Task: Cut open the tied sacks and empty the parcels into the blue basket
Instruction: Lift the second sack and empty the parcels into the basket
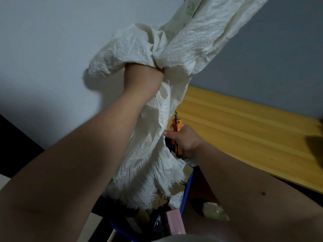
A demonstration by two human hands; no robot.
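Left hand (139,70) buried in sack (150,154) folds, centre frame; I can't tell grip. Right hand (185,137) clenches orange cutter (178,133), blade out beside cloth. I judge snag risk. Blue basket (187,189) below; parcels (176,199) may spill past rim.

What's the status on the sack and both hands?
Left hand grips crumpled white woven sack, lifted mouth-down over blue plastic basket. Right hand holds orange utility knife. Nothing blocking.

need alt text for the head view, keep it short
A left hand grips a white sack held high, its frayed open mouth hanging over a blue basket with parcels in it. The right hand holds an orange cutter beside the sack, near a wooden table.
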